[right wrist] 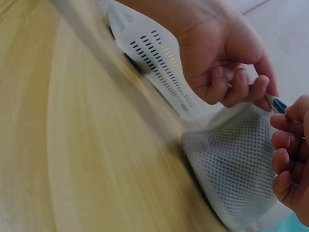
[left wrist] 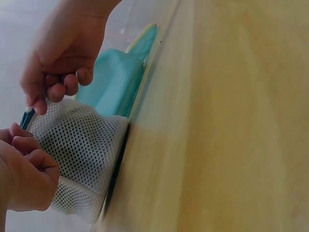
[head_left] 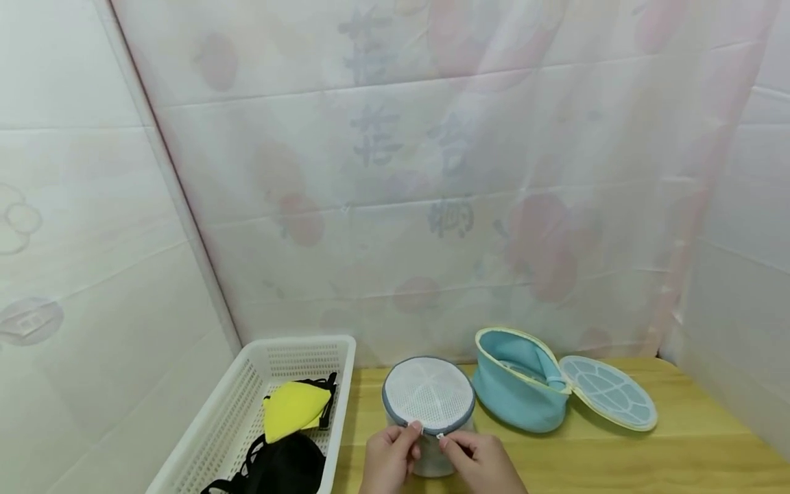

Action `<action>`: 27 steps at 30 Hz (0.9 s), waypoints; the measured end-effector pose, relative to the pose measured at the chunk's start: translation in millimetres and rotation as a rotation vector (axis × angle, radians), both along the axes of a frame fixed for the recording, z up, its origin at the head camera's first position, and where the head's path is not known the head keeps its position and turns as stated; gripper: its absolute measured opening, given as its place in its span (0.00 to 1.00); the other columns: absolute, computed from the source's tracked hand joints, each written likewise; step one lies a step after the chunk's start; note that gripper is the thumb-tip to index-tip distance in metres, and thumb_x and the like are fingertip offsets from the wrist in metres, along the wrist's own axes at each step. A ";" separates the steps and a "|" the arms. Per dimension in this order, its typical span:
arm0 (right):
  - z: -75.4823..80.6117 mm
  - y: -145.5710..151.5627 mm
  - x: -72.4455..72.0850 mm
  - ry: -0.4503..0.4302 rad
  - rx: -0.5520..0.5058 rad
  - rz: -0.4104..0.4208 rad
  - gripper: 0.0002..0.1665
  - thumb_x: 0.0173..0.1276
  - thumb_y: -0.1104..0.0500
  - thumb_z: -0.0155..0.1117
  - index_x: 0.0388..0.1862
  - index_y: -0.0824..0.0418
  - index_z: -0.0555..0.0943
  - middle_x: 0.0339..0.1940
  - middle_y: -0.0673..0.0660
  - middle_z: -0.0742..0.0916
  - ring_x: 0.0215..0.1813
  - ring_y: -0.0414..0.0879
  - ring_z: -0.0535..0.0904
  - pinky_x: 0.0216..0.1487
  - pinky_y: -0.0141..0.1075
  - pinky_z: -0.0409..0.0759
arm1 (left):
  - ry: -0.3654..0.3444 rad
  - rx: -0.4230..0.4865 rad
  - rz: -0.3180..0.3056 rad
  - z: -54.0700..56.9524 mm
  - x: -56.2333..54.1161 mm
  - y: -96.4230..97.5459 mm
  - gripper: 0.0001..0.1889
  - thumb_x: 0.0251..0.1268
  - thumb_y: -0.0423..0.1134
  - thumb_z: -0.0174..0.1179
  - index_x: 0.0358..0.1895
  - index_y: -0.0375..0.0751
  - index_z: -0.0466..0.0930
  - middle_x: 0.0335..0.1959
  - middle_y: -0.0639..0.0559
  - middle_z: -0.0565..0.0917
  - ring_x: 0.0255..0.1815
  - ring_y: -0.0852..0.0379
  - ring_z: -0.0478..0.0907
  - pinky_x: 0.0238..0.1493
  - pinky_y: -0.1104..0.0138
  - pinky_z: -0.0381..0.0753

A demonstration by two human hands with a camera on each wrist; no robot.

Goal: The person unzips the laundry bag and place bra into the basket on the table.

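Observation:
A round mesh laundry bag [head_left: 428,391] with a white lid and grey zipper rim stands upright on the table in the head view. My left hand [head_left: 390,456] pinches the front of its rim between thumb and fingers. Just to the right, my right hand [head_left: 481,461] pinches at a small white zipper pull [head_left: 440,436] on the same rim. In the left wrist view, the bag's mesh side [left wrist: 77,145] shows below the fingers. A short dark piece of the rim [right wrist: 279,104] spans the gap between the hands in the right wrist view.
Behind and right, a blue mesh bag [head_left: 518,408] with yellow trim stands with its lid [head_left: 611,392] unfolded onto the wooden table [head_left: 691,439]. At left is a white basket [head_left: 345,398] holding a yellow cup-shaped piece [head_left: 296,408] and black garments [head_left: 286,466]. Printed curtains hang behind.

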State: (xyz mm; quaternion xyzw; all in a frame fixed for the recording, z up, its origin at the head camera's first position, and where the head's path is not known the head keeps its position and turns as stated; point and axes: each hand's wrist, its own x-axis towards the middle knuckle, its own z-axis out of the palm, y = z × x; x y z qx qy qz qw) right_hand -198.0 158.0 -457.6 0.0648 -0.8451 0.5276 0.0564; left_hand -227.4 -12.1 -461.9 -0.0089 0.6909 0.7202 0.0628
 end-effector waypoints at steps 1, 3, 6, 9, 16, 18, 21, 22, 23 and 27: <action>1.0 1.0 0.2 0.001 0.004 -0.009 0.18 0.71 0.48 0.61 0.26 0.58 0.83 0.13 0.45 0.72 0.18 0.32 0.64 0.21 0.29 0.66 | 0.001 0.008 0.001 1.2 -1.0 -0.4 0.19 0.63 0.48 0.64 0.18 0.41 0.76 0.12 0.58 0.72 0.11 0.63 0.62 0.15 0.72 0.61; 2.6 2.9 0.3 0.010 0.010 -0.024 0.18 0.70 0.47 0.62 0.25 0.58 0.82 0.13 0.45 0.71 0.18 0.32 0.64 0.21 0.29 0.66 | 0.003 0.027 0.009 3.3 -2.8 -1.1 0.19 0.63 0.48 0.64 0.19 0.41 0.75 0.12 0.58 0.72 0.11 0.64 0.62 0.14 0.73 0.61; 3.9 4.5 -0.2 0.026 0.021 -0.042 0.18 0.70 0.48 0.62 0.24 0.56 0.82 0.14 0.45 0.72 0.18 0.32 0.64 0.21 0.29 0.67 | 0.001 0.052 0.026 5.3 -4.6 -2.2 0.19 0.63 0.48 0.64 0.19 0.40 0.75 0.13 0.58 0.72 0.11 0.64 0.61 0.13 0.73 0.59; 5.5 4.0 -0.3 0.045 0.023 -0.048 0.15 0.70 0.49 0.63 0.25 0.55 0.84 0.15 0.45 0.73 0.19 0.33 0.65 0.21 0.29 0.67 | 0.000 0.063 0.035 5.4 -5.1 -3.5 0.19 0.63 0.48 0.65 0.20 0.39 0.75 0.13 0.57 0.73 0.12 0.63 0.62 0.14 0.73 0.60; 11.3 1.8 2.2 0.049 0.026 -0.055 0.14 0.68 0.50 0.65 0.26 0.56 0.84 0.16 0.45 0.73 0.21 0.33 0.67 0.23 0.29 0.68 | -0.008 0.081 0.059 2.4 -7.7 -7.9 0.18 0.64 0.46 0.63 0.21 0.39 0.75 0.14 0.58 0.72 0.12 0.63 0.62 0.14 0.73 0.61; 12.6 2.1 2.8 0.045 0.019 -0.061 0.13 0.68 0.50 0.65 0.27 0.55 0.85 0.17 0.46 0.74 0.22 0.34 0.68 0.24 0.29 0.68 | -0.018 0.102 0.068 2.4 -9.7 -9.7 0.17 0.65 0.45 0.63 0.21 0.40 0.74 0.14 0.58 0.72 0.13 0.63 0.62 0.15 0.73 0.60; 13.6 3.0 3.3 0.042 0.012 -0.062 0.12 0.68 0.51 0.65 0.29 0.54 0.86 0.19 0.46 0.75 0.23 0.34 0.68 0.24 0.29 0.69 | -0.038 0.125 0.082 3.6 -12.0 -12.1 0.16 0.65 0.45 0.62 0.21 0.43 0.74 0.14 0.58 0.72 0.14 0.63 0.62 0.15 0.74 0.60; 13.7 3.4 3.4 0.041 0.010 -0.059 0.11 0.68 0.51 0.65 0.29 0.54 0.87 0.19 0.46 0.75 0.23 0.34 0.68 0.24 0.29 0.69 | -0.043 0.130 0.087 4.1 -12.5 -12.6 0.16 0.65 0.44 0.62 0.21 0.43 0.74 0.14 0.58 0.72 0.14 0.63 0.62 0.15 0.74 0.60; 13.7 3.8 3.4 0.042 0.011 -0.058 0.11 0.68 0.51 0.65 0.29 0.54 0.87 0.19 0.47 0.75 0.23 0.34 0.68 0.24 0.29 0.69 | -0.047 0.139 0.092 4.5 -12.9 -13.0 0.15 0.65 0.44 0.62 0.22 0.43 0.74 0.14 0.58 0.72 0.14 0.63 0.63 0.15 0.73 0.60; 13.7 6.0 4.8 0.038 -0.006 -0.057 0.10 0.68 0.52 0.65 0.30 0.54 0.87 0.22 0.48 0.79 0.25 0.34 0.70 0.26 0.29 0.71 | -0.032 0.135 0.120 5.4 -14.1 -14.5 0.15 0.65 0.44 0.63 0.22 0.42 0.74 0.14 0.57 0.72 0.14 0.63 0.63 0.16 0.73 0.61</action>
